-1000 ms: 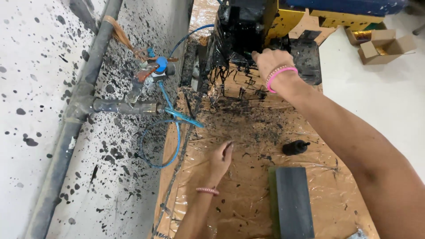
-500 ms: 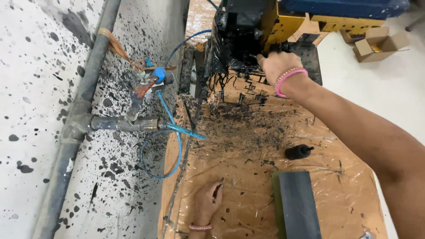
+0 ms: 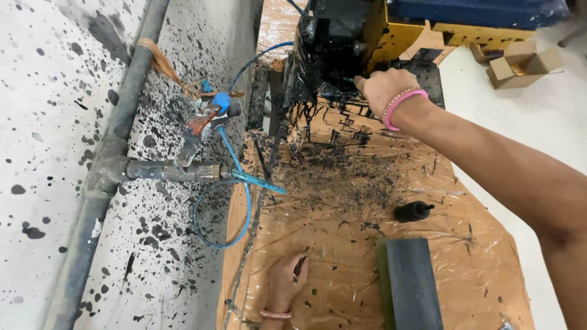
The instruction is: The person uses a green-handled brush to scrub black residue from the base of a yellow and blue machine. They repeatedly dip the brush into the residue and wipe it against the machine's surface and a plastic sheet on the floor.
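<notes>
My right hand (image 3: 384,89), with a pink bracelet at the wrist, reaches forward to a black, ink-smeared machine (image 3: 333,46) with a yellow body. Its fingers are closed on a small part at the machine's lower front edge. My left hand (image 3: 286,280), wearing a beaded bracelet, rests on the ink-spattered clear plastic sheet (image 3: 342,201) that covers the brown table near its left edge. A short dark thing shows by its fingers; I cannot tell whether the hand holds it.
A small black knob-like piece (image 3: 413,211) lies on the sheet, with a dark rectangular block (image 3: 408,284) nearer me. On the left, a spattered wall carries a grey pipe (image 3: 104,177), a valve and a blue hose (image 3: 241,201). Cardboard boxes (image 3: 520,64) sit far right.
My left hand has slid back along the sheet toward me. My right hand stays at the machine's front edge.
</notes>
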